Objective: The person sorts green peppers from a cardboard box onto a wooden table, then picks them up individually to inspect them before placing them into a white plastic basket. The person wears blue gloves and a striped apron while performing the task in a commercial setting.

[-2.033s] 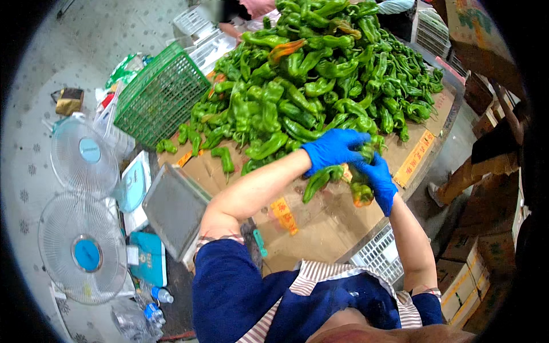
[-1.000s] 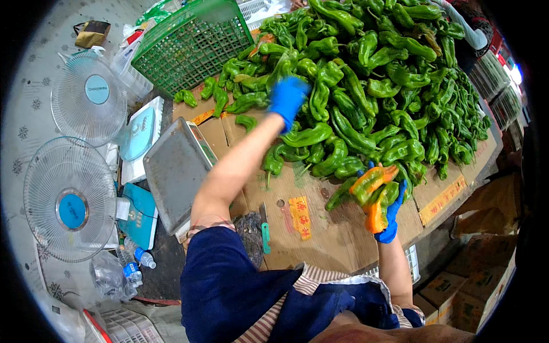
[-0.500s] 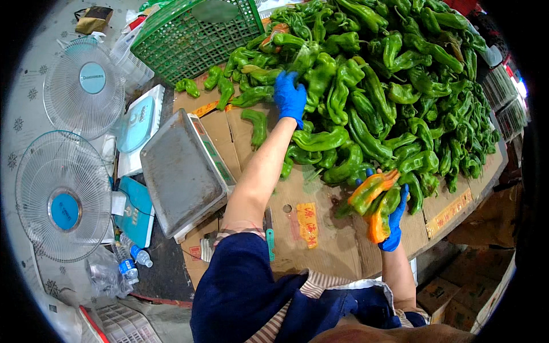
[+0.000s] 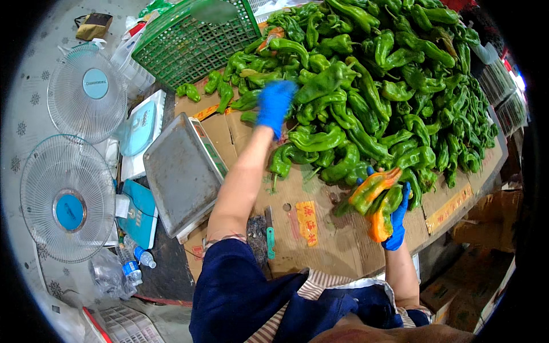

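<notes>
A big heap of green peppers [image 4: 366, 108] spreads over the flattened cardboard [image 4: 337, 251]. At its left side my left hand [image 4: 275, 106], in a blue glove, is smeared by motion. Its fingertips are next to a large green pepper [image 4: 325, 82], and I cannot make out whether they touch it. Lower right, my gloved right hand [image 4: 396, 226] is closed around several peppers. Two are orange and green, the upper one a streaked pepper [image 4: 372, 190]; the lower pepper [image 4: 378, 226] is mostly orange at its end. Green ones are bunched with them.
Behind the heap's left end, a green plastic crate [image 4: 197, 43] lies tilted. Left of the cardboard are a metal-topped scale [image 4: 182, 171], two fans, the nearer fan [image 4: 68, 208] larger in view, and plastic bottles [image 4: 130, 266]. A small teal-handled tool [image 4: 270, 243] lies near my left arm.
My left hand has moved left and slightly nearer. The curved green pepper that lay alone beside my left forearm is now mostly hidden by my hand and arm. My right hand keeps its peppers, nearly still.
</notes>
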A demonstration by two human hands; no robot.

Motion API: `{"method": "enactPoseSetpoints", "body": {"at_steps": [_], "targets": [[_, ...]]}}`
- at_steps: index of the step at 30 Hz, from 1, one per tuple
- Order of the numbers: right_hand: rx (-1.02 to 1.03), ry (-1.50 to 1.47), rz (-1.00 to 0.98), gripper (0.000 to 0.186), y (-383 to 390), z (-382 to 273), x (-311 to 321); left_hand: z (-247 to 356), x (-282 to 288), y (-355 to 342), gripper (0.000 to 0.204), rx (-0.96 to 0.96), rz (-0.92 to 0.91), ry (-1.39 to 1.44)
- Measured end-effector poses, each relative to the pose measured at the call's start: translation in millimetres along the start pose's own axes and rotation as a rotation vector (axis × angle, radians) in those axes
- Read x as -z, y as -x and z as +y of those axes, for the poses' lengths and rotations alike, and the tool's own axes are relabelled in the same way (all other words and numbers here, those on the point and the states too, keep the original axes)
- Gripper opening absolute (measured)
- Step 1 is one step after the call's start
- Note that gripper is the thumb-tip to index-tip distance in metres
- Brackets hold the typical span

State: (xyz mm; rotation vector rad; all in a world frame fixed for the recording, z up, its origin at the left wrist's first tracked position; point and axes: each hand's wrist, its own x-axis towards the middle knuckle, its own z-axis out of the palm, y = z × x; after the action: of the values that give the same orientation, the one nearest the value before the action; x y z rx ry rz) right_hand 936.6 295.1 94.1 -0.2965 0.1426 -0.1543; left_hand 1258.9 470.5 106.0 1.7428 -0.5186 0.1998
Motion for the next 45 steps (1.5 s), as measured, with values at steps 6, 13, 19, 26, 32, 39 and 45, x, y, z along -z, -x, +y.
{"method": "enactPoseSetpoints", "body": {"at_steps": [6, 13, 19, 26, 32, 39, 45], "targets": [[0.016, -0.103, 0.102, 0.072, 7.6, -3.8, -0.8, -46.7, 17.1, -58.2, 0.011, -0.413, -0.018, -1.218], [-0.009, -0.040, 0.035, 0.070, 7.9, 1.5, -2.6, -72.2, -16.5, -82.8, 0.010, -0.563, -0.167, -1.523], [-0.027, -0.106, 0.059, 0.069, 11.8, 1.5, 3.4, -78.0, -17.7, -82.0, 0.012, -0.433, 0.029, -1.415], [-0.042, -0.164, 0.076, 0.072, 24.7, -8.8, 9.0, -56.3, 21.5, -93.1, 0.010, -0.358, 0.126, -1.182], [-0.018, -0.229, 0.049, 0.064, 32.7, -6.7, 11.2, 6.1, 85.0, -76.0, 0.012, -0.534, 0.369, -0.612], [-0.133, -0.334, -0.029, 0.059, 31.1, 11.2, 3.0, 116.6, 68.1, 2.5, 0.009, -0.388, 0.257, -0.252], [-0.075, -0.428, -0.034, 0.054, 48.0, 17.1, -7.6, 202.2, -16.8, 94.0, 0.009, -0.404, 0.076, 0.130]]}}
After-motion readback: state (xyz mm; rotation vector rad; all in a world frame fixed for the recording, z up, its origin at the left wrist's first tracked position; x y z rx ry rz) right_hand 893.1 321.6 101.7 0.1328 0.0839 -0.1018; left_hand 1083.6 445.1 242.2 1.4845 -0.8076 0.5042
